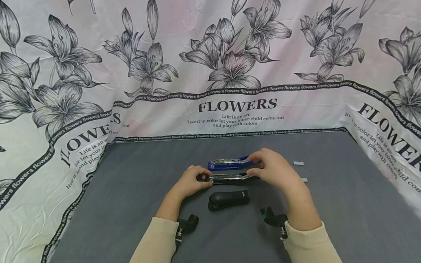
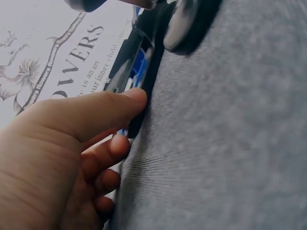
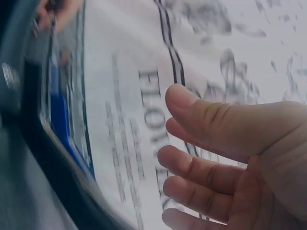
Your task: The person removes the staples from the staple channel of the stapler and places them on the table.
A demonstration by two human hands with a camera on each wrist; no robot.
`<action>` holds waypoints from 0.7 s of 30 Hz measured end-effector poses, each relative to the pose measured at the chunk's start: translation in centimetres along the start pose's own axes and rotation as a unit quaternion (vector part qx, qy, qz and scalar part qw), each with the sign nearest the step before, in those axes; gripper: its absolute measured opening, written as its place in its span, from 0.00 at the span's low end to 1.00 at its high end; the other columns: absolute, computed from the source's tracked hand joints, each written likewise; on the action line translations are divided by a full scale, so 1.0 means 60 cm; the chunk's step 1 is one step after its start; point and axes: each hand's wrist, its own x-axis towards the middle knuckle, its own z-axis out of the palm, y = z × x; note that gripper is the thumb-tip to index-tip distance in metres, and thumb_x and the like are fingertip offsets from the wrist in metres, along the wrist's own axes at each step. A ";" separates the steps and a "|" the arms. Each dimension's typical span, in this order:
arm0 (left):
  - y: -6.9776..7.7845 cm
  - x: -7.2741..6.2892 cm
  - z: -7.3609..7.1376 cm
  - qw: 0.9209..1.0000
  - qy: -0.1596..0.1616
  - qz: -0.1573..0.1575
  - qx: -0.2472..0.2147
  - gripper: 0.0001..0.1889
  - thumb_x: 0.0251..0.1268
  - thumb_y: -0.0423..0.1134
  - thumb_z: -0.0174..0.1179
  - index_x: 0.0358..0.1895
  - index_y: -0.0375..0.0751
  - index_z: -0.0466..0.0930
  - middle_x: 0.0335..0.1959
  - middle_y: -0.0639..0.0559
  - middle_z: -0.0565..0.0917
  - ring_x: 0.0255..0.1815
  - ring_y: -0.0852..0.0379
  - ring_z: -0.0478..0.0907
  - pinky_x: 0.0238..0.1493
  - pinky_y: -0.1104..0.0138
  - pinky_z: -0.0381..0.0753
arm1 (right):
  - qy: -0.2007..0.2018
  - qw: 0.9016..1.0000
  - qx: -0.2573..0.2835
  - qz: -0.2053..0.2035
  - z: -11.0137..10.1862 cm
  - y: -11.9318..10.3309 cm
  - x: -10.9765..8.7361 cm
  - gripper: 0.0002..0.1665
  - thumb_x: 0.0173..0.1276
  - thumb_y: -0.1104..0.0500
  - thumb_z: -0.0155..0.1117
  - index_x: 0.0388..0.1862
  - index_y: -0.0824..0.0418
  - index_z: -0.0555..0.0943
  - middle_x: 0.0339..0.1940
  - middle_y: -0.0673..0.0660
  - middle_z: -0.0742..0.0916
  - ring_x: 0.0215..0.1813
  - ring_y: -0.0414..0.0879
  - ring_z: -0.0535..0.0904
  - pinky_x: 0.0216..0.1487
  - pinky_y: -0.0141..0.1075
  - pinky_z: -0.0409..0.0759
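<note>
My left hand [image 1: 189,181] pinches the left end of a black stapler [image 1: 229,178], which lies swung open with its silver metal showing. In the left wrist view the thumb [image 2: 115,105] presses along that end. Over the right end of the same stapler is my right hand [image 1: 274,168], its thumb and fingers spread apart with nothing between them in the right wrist view. Just behind lies a blue stapler [image 1: 221,164], also swung open; the right hand covers part of its right end. A second black stapler [image 1: 229,200], folded closed, lies nearest me.
Two small white strips, a far one [image 1: 298,163] and a nearer one [image 1: 305,180] partly behind the right hand, lie right of the staplers. A grey cloth [image 1: 134,224] covers the table. Flower-printed fabric [image 1: 153,115] rises at the back and sides.
</note>
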 end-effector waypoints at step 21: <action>0.055 -0.084 -0.021 0.994 -0.094 -0.029 0.056 0.18 0.58 0.40 0.76 0.51 0.42 0.82 0.38 0.54 0.77 0.41 0.54 0.71 0.44 0.57 0.73 | -0.105 0.987 -0.046 -0.110 0.101 -0.097 -0.005 0.20 0.64 0.57 0.78 0.54 0.57 0.87 0.47 0.53 0.84 0.48 0.49 0.82 0.50 0.44 0.80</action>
